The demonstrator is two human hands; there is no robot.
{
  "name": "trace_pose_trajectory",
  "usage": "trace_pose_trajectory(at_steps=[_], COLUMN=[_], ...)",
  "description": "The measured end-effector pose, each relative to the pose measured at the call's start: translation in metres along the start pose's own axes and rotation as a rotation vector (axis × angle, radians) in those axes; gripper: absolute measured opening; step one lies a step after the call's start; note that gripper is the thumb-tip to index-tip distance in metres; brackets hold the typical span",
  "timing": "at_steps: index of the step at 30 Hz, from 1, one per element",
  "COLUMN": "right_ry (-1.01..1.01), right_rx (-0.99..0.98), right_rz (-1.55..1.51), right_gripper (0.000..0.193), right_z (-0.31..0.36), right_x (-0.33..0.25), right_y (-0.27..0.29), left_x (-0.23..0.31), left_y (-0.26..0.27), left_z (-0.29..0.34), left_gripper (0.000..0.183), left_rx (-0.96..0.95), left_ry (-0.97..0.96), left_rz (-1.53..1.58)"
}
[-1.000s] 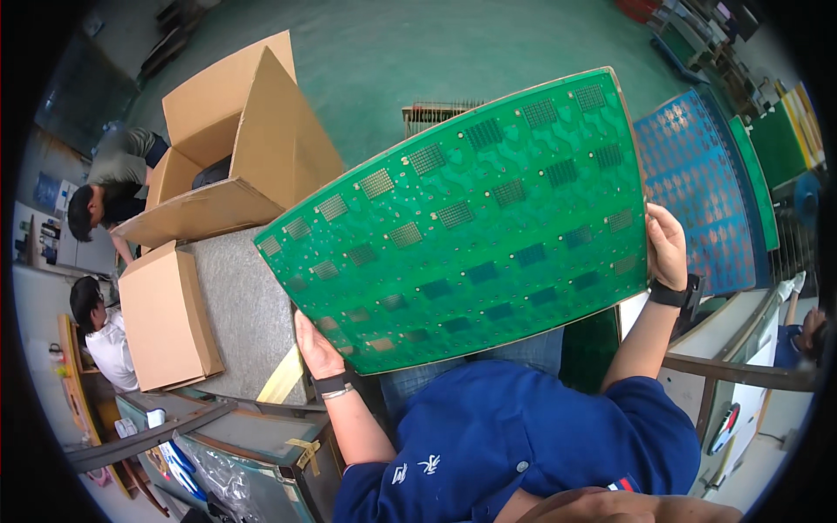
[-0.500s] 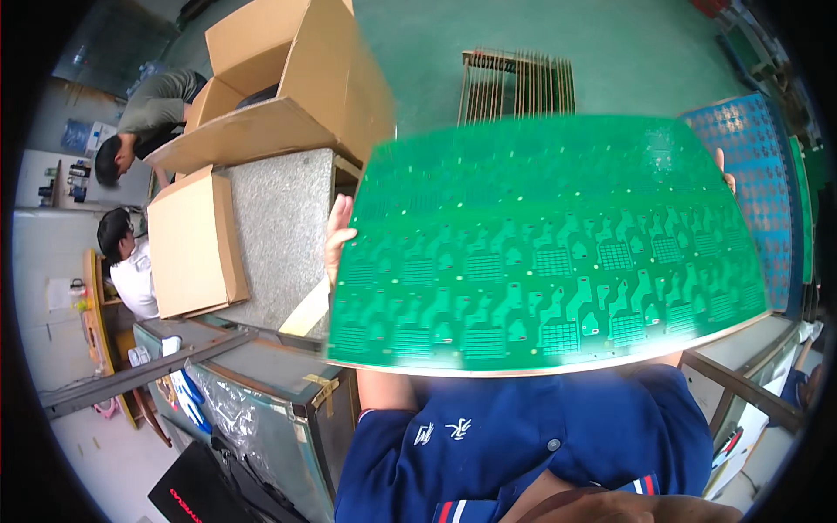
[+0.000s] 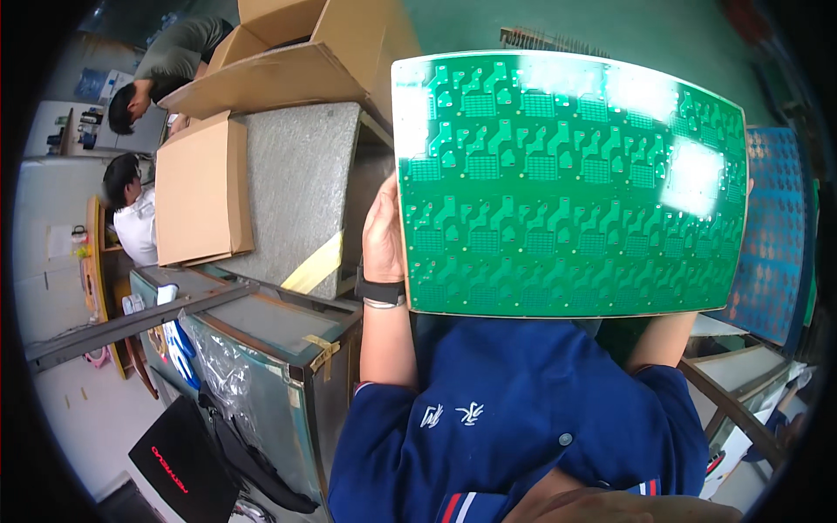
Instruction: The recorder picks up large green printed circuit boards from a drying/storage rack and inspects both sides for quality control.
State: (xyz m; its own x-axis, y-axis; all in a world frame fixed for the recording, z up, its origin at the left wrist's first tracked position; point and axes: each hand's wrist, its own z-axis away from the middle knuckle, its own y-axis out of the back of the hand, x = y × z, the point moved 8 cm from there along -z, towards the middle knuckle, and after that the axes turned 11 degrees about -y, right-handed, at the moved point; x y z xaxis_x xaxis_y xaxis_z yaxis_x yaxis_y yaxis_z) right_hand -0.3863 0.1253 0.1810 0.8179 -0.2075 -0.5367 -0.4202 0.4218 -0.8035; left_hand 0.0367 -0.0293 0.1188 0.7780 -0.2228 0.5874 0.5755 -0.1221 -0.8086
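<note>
A large green circuit board panel (image 3: 540, 200) is raised in front of my chest, its patterned face toward me. Bright reflections cover parts of its upper edge and right side. My left hand (image 3: 382, 228) grips the panel's left edge, with a dark band and a bracelet on that wrist. At the right edge, a sliver of my right hand (image 3: 751, 186) shows; the panel hides the rest of it. My right forearm comes up beneath the panel's lower right corner.
On the left, a flat cardboard box (image 3: 200, 187) lies on a grey slab (image 3: 301, 174), below a large open carton (image 3: 349, 52). A blue panel (image 3: 772, 235) stands at right. A slatted rack (image 3: 540, 40) is beyond. Two people (image 3: 135, 205) are at far left. A metal-framed cabinet (image 3: 253, 336) stands nearby.
The panel has tilted more upright and shifted up and to the right, and its glare has moved to the upper part. More of my left hand and wrist shows now.
</note>
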Motion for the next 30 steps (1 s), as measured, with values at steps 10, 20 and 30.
trace_pose_trajectory(at_steps=[10, 20, 30], right_ry=[0.074, 0.121, 0.148], right_rx=[-0.006, -0.408, -0.322], right_rz=[0.037, -0.181, -0.091], right_gripper=[0.047, 0.045, 0.034], right_z=[-0.006, 0.017, 0.013], right_x=[-0.003, -0.025, -0.022], right_y=[0.048, 0.082, 0.072], left_x=[-0.020, 0.002, 0.024], left_y=[-0.002, -0.005, -0.006], left_z=[0.007, -0.004, 0.001], left_gripper=[0.025, 0.023, 0.020], left_rx=[0.064, 0.070, 0.103], left_ry=[0.146, -0.094, -0.321], left_rz=[-0.032, -0.053, -0.263])
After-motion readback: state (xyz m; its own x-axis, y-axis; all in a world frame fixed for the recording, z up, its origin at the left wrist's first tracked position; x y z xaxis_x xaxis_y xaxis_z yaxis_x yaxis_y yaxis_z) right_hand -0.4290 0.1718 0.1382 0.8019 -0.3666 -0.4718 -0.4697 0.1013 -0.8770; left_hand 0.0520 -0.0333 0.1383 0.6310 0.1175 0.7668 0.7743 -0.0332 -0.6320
